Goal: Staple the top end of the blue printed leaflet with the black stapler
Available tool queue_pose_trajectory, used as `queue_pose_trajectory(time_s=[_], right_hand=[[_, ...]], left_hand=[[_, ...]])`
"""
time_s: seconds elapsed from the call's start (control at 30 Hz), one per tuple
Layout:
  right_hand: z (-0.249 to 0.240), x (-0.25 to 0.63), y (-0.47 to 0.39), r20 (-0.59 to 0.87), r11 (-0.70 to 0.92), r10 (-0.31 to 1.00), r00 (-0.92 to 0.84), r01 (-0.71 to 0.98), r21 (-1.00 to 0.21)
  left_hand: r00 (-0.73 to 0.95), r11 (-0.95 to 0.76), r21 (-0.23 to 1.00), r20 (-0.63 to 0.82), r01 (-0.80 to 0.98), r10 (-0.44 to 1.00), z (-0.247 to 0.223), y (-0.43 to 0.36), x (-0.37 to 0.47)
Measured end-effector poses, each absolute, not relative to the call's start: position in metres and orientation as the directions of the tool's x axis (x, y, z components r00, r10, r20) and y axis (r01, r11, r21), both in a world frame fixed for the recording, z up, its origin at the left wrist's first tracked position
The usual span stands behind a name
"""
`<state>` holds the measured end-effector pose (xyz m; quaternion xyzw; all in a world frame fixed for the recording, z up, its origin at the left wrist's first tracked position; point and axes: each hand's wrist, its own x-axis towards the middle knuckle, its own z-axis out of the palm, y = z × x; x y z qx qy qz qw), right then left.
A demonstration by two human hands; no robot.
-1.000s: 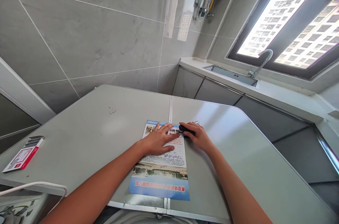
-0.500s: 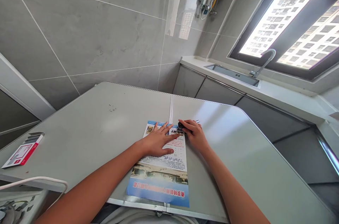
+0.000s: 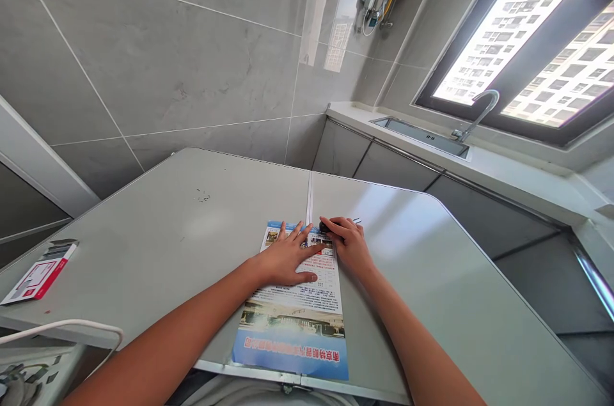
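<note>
A printed flyer point(image 3: 297, 329) with a blue band and red lettering lies upside down on the pale folding table point(image 3: 240, 188). My left hand point(image 3: 285, 261) rests flat on its upper part, fingers spread. At the flyer's far right corner, my right hand point(image 3: 348, 236) grips a small black object point(image 3: 324, 226), mostly covered by the fingers. Thin metal-looking prongs stick out just behind the right hand. What exactly the black object is cannot be made out.
A red and white box point(image 3: 41, 275) lies at the table's left edge. A white cable point(image 3: 71, 323) runs at the lower left. Beyond the table are a tiled wall and a counter with a sink point(image 3: 422, 135) and tap point(image 3: 480, 113).
The flyer has shifted slightly to the right and towards me at its near end. My right hand and the black object have moved a little to the left.
</note>
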<state>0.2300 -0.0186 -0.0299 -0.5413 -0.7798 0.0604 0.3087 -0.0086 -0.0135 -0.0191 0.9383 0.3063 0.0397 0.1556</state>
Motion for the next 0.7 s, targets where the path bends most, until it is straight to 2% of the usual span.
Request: queue_pose_trajectory(time_s=[0.7], right_hand=[[-0.0241, 0.2216, -0.0218, 0.389, 0.360, 0.897, -0.211, 0.860, -0.362]], left_hand=[[0.810, -0.759, 0.332, -0.023, 0.560, 0.586, -0.0214, -0.0149, -0.0063]])
